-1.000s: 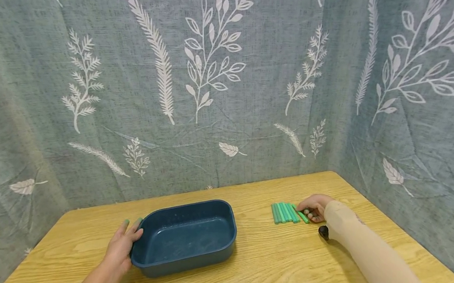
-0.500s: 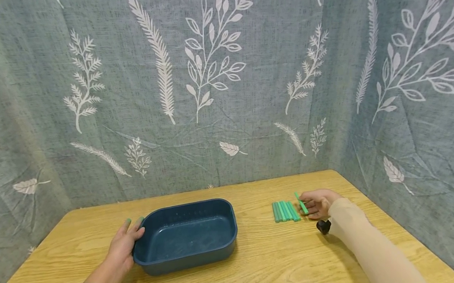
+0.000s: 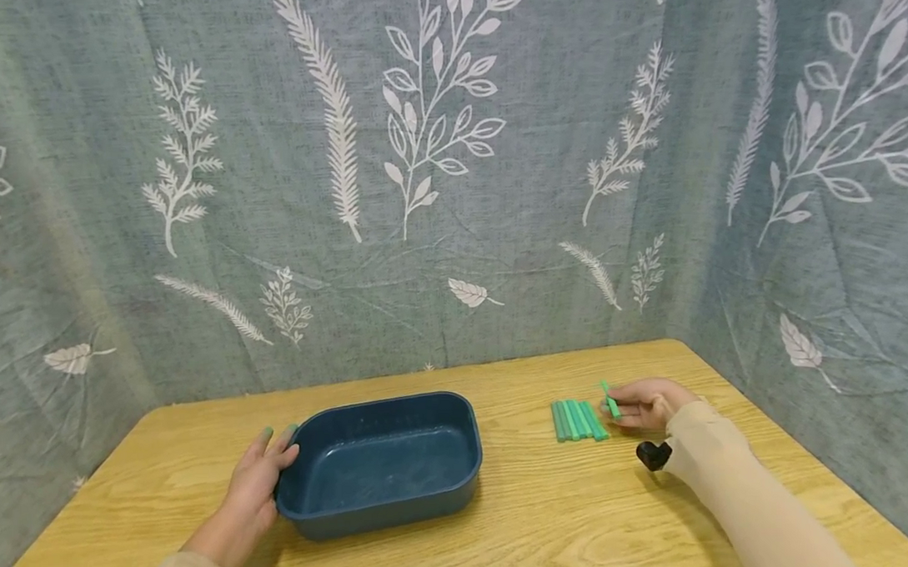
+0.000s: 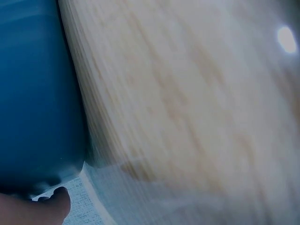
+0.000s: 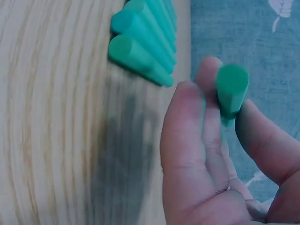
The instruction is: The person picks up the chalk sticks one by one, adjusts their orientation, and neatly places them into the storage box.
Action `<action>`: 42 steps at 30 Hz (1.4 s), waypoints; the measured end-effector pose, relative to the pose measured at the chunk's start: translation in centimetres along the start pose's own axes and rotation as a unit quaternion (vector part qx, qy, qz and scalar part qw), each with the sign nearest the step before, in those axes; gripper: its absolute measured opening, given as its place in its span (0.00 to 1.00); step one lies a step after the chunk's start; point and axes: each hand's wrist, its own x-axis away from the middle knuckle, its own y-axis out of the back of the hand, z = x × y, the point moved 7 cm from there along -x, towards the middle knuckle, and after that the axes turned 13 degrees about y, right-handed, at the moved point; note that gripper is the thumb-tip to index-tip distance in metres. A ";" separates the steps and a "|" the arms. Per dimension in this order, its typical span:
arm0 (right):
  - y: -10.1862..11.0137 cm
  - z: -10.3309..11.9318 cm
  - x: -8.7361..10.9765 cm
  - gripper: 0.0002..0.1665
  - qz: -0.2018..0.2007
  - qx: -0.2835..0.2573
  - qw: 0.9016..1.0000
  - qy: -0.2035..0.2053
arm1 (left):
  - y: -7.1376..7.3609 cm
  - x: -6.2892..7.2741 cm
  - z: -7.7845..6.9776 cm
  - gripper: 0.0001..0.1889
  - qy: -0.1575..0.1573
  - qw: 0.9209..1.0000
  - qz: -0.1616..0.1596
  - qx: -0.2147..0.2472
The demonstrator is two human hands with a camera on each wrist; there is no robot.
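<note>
A dark blue rectangular tub (image 3: 387, 469) sits on the wooden table. My left hand (image 3: 255, 481) lies against its left end, fingers stretched along the outside and thumb at the rim. In the left wrist view only a fingertip (image 4: 60, 201) shows, beside the tub's outer wall (image 4: 37, 93). On the right, my right hand (image 3: 642, 403) pinches a green chalk-like stick (image 3: 612, 406) between thumb and fingers, raised off the table. The right wrist view shows the stick (image 5: 233, 82) end-on. Several similar green sticks (image 3: 579, 420) lie side by side just left of that hand.
The light wood table (image 3: 536, 520) reaches back to a grey-green curtain (image 3: 533, 169) with white leaf prints, which also closes off both sides. A small black device (image 3: 653, 456) is at the right wrist. Bare wood lies between tub and sticks.
My right hand has lifted one green stick away from the right end of the row and tilted it. The left hand has stayed at the tub. The head view has shifted slightly.
</note>
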 end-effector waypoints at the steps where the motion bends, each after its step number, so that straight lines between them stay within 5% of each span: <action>1: -0.1 0.1 0.0 0.35 0.003 -0.002 1.000 0.003 | 0.0 0.0 0.0 0.40 -0.001 1.000 0.000 0.002; 11: -1.6 0.7 0.1 0.37 0.023 -0.042 0.999 -0.005 | 0.0 0.2 0.1 0.39 -0.014 1.000 0.009 0.014; 17: -2.9 1.1 0.1 0.10 0.043 -0.084 0.996 -0.008 | -0.1 0.5 0.0 0.39 -0.020 1.000 -0.001 0.006; 23: -4.4 1.6 0.0 0.19 0.071 -0.097 0.993 0.004 | 0.1 0.4 -0.1 0.39 -0.016 1.000 -0.004 0.008; 42: -7.6 2.5 -0.1 0.06 0.055 -0.133 0.990 0.006 | 0.1 0.5 0.2 0.38 -0.024 1.000 -0.009 0.015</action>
